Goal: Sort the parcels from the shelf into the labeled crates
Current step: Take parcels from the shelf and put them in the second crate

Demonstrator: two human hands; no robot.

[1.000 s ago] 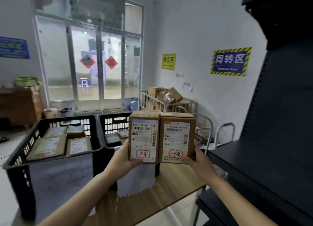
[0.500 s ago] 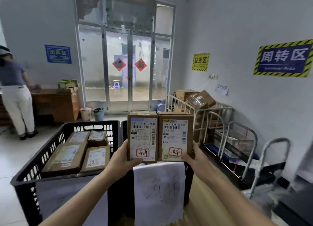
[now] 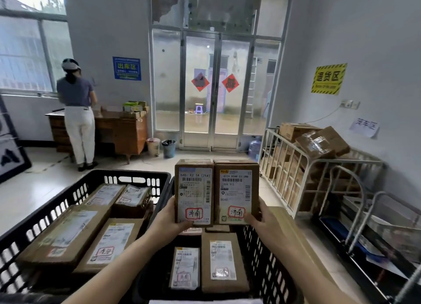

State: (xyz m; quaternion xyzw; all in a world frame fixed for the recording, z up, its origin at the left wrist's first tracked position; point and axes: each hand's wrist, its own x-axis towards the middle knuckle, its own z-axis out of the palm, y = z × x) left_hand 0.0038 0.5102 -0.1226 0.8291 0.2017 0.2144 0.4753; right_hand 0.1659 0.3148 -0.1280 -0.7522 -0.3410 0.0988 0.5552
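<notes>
Moved in closer by then, so both parcels hung over the far end of the right crate (image 3: 262, 258) instead of short of it. Left hand (image 3: 169, 221) was curled round the bottom corner of the left parcel (image 3: 194, 190), right hand (image 3: 262, 219) likewise on the right parcel (image 3: 237, 190). Gripped that low, either could've tipped sideways into the left crate (image 3: 127, 174).

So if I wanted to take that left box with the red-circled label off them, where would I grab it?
Probably its free upper end, from above, pinching front and back faces. The left parcel stands upright, the left hand grips its bottom, and the right parcel, held by the right hand, sits close against its right side.
</notes>
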